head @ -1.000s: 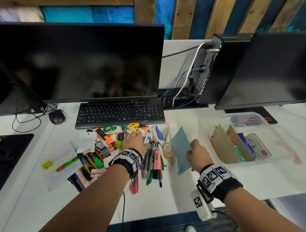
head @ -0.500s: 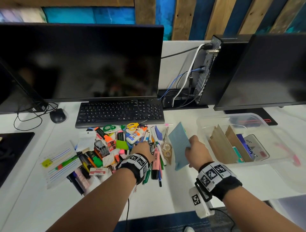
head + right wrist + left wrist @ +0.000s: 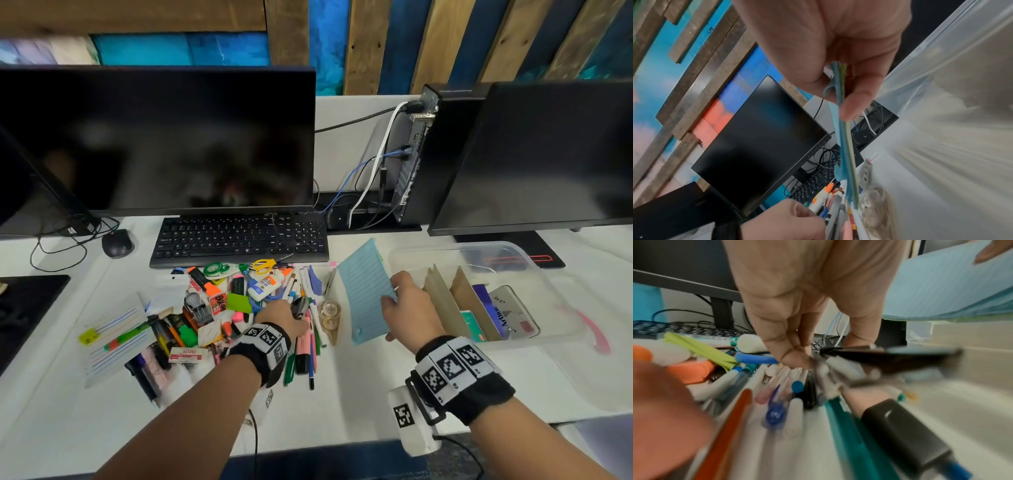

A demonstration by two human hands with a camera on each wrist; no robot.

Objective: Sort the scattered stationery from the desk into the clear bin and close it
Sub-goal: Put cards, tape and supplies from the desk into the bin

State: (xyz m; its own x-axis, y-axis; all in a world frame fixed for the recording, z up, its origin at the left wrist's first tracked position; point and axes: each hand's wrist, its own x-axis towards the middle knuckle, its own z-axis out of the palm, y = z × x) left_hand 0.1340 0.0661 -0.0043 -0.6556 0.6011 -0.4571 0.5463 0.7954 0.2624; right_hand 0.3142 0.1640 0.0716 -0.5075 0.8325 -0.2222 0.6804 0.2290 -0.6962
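— Fingers (image 3: 854, 104) of your right hand (image 3: 409, 308) pinch the blue lined notepad (image 3: 366, 291) by its right edge, thumb on one face, the rest behind. You hold it tilted and off the worktop (image 3: 342, 404), just left of the clear bin (image 3: 555, 329).

— And my left?

— Your left hand (image 3: 281, 317) sits on the pile of pens (image 3: 305, 342) in the middle of the worktop, fingers (image 3: 791, 353) curled down and gripping a dark pen (image 3: 890, 353) with a few others bunched at the tips. That view is blurred, so how many you hold, I cannot tell.

— Where is the bin?

— Toward the right edge of the worktop, in front of the right monitor (image 3: 548, 154). It stands open, with cardboard dividers (image 3: 445, 305) upright inside and some cards and packets in the right compartments.

— What else lies about?

— A glue bottle (image 3: 265, 286), yellow scissors (image 3: 263, 264), orange and green highlighters and a tape dispenser (image 3: 329, 317) lie in front of the keyboard (image 3: 239, 240). Lined index cards (image 3: 113, 339) lie left of the pile.
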